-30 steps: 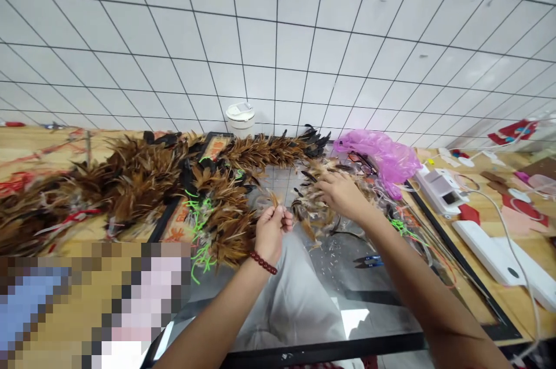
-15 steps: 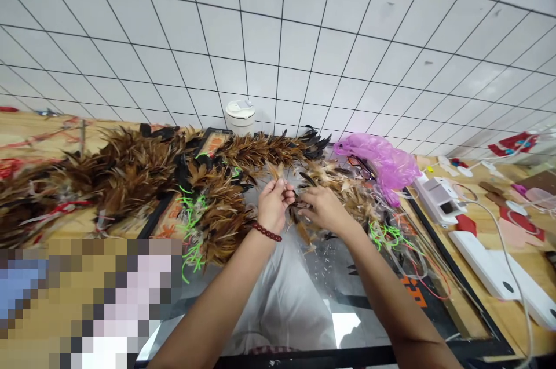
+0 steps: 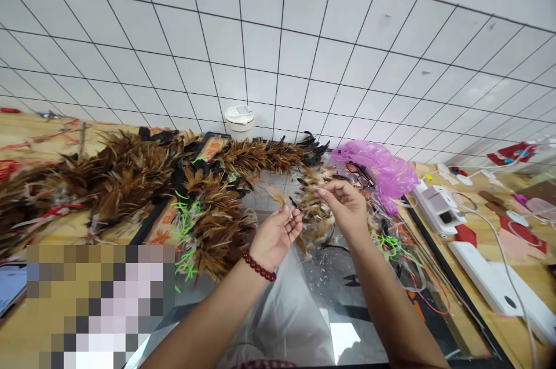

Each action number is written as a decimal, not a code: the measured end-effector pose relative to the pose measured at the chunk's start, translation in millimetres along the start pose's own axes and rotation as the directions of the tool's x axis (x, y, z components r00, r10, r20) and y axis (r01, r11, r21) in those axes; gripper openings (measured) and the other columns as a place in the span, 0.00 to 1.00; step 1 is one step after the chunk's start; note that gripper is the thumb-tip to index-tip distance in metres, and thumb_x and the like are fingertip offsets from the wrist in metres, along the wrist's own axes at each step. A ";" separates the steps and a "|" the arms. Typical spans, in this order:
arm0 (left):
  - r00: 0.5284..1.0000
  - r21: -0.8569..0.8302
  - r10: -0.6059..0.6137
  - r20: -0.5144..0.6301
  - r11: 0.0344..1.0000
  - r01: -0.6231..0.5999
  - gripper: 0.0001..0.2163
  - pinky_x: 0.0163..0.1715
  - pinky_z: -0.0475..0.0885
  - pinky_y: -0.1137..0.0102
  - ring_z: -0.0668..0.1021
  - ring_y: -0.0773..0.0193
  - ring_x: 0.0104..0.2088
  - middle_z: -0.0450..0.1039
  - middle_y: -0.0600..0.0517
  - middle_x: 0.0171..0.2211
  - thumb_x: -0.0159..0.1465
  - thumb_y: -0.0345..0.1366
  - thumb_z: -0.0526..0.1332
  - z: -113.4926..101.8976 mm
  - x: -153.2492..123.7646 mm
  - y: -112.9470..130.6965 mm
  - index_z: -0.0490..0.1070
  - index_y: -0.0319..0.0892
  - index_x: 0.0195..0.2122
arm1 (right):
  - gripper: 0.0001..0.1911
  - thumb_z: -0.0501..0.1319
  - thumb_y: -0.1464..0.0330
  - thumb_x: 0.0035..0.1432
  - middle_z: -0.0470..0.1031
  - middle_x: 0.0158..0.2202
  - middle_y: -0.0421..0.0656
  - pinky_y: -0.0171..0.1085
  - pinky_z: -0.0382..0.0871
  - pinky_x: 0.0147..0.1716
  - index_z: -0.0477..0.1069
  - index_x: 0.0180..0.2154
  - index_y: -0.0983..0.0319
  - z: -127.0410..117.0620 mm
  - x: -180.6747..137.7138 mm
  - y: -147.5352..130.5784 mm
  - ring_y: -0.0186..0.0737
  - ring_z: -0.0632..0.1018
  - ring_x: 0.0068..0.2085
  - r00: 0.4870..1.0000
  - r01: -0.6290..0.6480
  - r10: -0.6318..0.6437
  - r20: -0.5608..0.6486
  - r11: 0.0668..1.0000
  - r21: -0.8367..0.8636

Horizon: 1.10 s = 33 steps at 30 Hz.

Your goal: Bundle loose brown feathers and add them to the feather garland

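Note:
My left hand (image 3: pixel 278 236), with a dark red bead bracelet (image 3: pixel 259 266) at its wrist, pinches a few light brown feathers (image 3: pixel 277 196) between thumb and fingers. Its other fingers are curled. To the right, my right hand (image 3: pixel 347 207) is closed in a pinch on what looks like a pale feather (image 3: pixel 313 188); its thumb and forefinger meet above a loose pile of light feathers (image 3: pixel 319 215). Left of my hands lies a thick bunch of brown feathers (image 3: pixel 217 218) tied with bright green string (image 3: pixel 186 241).
Long brown feather strips (image 3: pixel 260 154) lie along the back and far left. A white lidded cup (image 3: pixel 239 121) stands by the tiled wall. At right are a purple plastic bag (image 3: pixel 382 166), green strings (image 3: pixel 388 243), a white device (image 3: pixel 438 207) and cables. The tabletop has a glass pane.
My hands have moved apart: the right went up and to the right over the loose feathers, while the left dropped slightly toward me, still pinching feathers.

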<state>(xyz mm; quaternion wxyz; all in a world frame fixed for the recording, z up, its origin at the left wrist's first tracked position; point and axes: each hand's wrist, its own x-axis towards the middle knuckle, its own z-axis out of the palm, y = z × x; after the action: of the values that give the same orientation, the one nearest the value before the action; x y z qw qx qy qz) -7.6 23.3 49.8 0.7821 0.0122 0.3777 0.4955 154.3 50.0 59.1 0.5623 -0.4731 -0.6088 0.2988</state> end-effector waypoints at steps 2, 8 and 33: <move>1.000 -0.016 -0.025 0.006 1.000 0.025 0.05 0.32 0.74 0.73 0.77 0.71 0.27 0.74 0.50 0.28 0.63 0.27 0.60 1.5 -3.9 -4.7 0.71 0.37 0.29 | 0.06 0.62 0.64 0.58 0.77 0.36 0.45 0.41 0.73 0.39 0.74 0.33 0.58 7.9 -7.1 -3.3 0.41 0.78 0.40 0.982 0.186 -0.189 0.004 0.965 -0.184; 0.997 -0.052 -0.017 0.071 0.998 0.021 0.06 0.29 0.72 0.75 0.75 0.72 0.25 0.73 0.52 0.26 0.63 0.23 0.58 20.8 -10.0 -6.3 0.71 0.37 0.30 | 0.10 0.61 0.74 0.57 0.73 0.32 0.41 0.40 0.65 0.36 0.77 0.35 0.54 11.1 -19.6 -8.7 0.36 0.73 0.34 0.762 0.613 -0.620 0.187 0.600 -0.514; 0.984 -0.043 0.062 0.165 0.998 -0.056 0.02 0.30 0.73 0.77 0.76 0.73 0.27 0.75 0.51 0.29 0.58 0.28 0.66 26.8 -7.8 3.9 0.75 0.35 0.30 | 0.10 0.68 0.67 0.53 0.75 0.36 0.42 0.43 0.64 0.44 0.71 0.39 0.59 4.4 -10.9 -17.3 0.41 0.75 0.40 0.858 0.504 -0.483 0.174 0.731 -0.459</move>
<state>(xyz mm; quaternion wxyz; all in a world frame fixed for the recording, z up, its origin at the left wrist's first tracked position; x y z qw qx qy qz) 3.8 28.7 75.0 0.7960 0.0497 0.3010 0.5228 145.0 34.4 69.4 0.4697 -0.4145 -0.7793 -0.0152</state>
